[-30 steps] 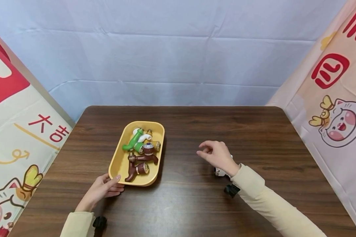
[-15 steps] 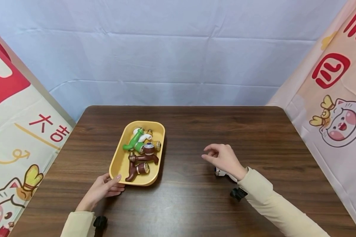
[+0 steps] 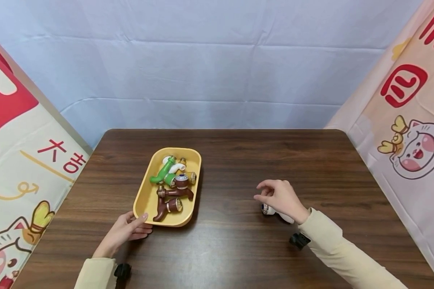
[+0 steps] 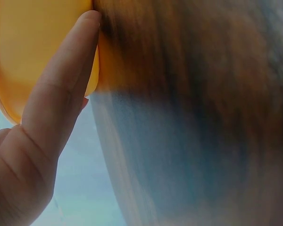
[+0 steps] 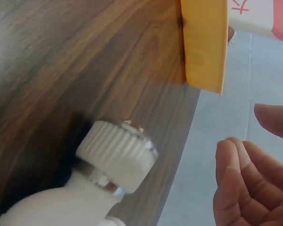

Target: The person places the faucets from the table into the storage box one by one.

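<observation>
At the corner of a yellow tray [image 3: 139, 200], my left hand [image 3: 121, 233] grips the rim, its thumb over the edge and the other fingers outside. Inside lie a green faucet [image 3: 163, 171], a white faucet [image 3: 178, 167], a yellow faucet [image 3: 191, 177] and two brown faucets, one upper [image 3: 182, 183] and one lower [image 3: 162, 209]. My right hand [image 3: 283, 198] hovers over another white faucet [image 3: 268, 209] on the table, partly hiding it. Thumb and fingers are curved and apart, holding nothing. The right wrist view shows that faucet's ribbed knob [image 5: 117, 155] close up.
The dark wooden table [image 3: 217, 249] has a pale cloth [image 3: 217, 80] hanging behind its far edge. Printed banners stand at the left [image 3: 32, 180] and right [image 3: 416, 188]. Black cameras are strapped to both wrists.
My right hand has drawn back to the right and slightly toward me, uncovering more of the white faucet's knob end on the table. The left hand and the tray have stayed put.
</observation>
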### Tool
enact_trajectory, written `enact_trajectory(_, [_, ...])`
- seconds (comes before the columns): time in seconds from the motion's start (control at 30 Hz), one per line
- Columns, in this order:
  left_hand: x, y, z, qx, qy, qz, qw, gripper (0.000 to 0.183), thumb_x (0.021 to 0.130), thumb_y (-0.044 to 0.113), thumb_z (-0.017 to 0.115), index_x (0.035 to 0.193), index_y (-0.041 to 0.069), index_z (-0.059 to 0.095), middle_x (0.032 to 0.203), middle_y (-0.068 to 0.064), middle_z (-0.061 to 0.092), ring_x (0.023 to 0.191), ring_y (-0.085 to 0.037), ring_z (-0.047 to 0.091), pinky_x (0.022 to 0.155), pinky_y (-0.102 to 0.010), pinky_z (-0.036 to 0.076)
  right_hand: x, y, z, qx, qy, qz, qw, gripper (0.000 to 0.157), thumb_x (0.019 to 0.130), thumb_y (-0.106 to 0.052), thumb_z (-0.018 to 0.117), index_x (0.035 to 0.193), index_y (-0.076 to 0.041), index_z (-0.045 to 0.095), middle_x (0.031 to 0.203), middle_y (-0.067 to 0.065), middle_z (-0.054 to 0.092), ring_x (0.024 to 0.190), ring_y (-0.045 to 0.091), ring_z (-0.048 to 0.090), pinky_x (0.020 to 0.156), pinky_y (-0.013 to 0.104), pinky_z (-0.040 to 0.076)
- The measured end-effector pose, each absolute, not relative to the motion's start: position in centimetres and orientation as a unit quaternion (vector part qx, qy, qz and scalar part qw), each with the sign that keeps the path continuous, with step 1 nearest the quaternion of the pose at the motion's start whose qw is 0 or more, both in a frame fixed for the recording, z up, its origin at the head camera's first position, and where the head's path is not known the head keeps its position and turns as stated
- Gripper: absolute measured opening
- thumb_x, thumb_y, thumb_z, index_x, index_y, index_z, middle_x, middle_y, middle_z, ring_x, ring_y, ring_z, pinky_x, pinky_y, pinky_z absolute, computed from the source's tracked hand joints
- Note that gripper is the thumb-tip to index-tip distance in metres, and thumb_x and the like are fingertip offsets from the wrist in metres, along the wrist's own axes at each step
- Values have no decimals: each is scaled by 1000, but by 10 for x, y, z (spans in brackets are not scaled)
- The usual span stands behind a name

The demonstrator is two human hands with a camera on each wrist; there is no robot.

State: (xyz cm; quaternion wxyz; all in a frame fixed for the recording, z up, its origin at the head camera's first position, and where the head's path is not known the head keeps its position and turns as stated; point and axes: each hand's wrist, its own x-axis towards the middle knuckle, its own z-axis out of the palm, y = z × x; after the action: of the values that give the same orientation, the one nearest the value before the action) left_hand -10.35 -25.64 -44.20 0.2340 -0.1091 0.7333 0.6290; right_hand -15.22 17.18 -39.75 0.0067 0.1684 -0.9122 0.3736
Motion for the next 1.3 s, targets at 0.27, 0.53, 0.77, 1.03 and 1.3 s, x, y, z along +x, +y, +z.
enact_trajectory(0.27, [-104,-256,-443,-106,732,631,235,54,96,26,47,125,-15,29,94,-25,64,85,-28,65,74,-38,53,-151,184,-401,174,-922,346,-11,21,74,-12,75,91,-2,67,66,-5,58,56,6,53,53,23,46])
enact_trajectory(0.53, [-106,-257,-446,-102,732,633,231,53,96,27,48,124,-15,30,92,-24,64,84,-27,65,73,-37,54,-149,195,-410,193,-930,312,-4,31,68,-16,79,93,-1,67,73,-1,61,63,10,55,56,24,45])
enact_trajectory(0.77, [-106,-257,-446,-101,731,634,231,53,96,27,48,124,-15,30,92,-24,64,84,-28,65,73,-37,54,-148,200,-423,207,-940,270,4,40,63,-20,82,95,-1,67,79,1,63,72,16,59,72,37,49])
enact_trajectory(1.03, [-106,-257,-445,-101,731,633,233,54,96,26,47,125,-15,30,93,-24,64,84,-27,65,74,-38,53,-148,202,-428,202,-944,260,-33,46,62,-18,83,100,1,64,90,8,65,83,24,60,78,43,48])
enact_trajectory(1.3, [-106,-258,-446,-102,730,634,235,53,96,26,46,124,-15,30,93,-24,64,84,-27,65,74,-38,53,-146,202,-435,194,-953,228,-36,47,59,-19,84,99,-2,65,91,7,64,78,20,56,62,34,46])
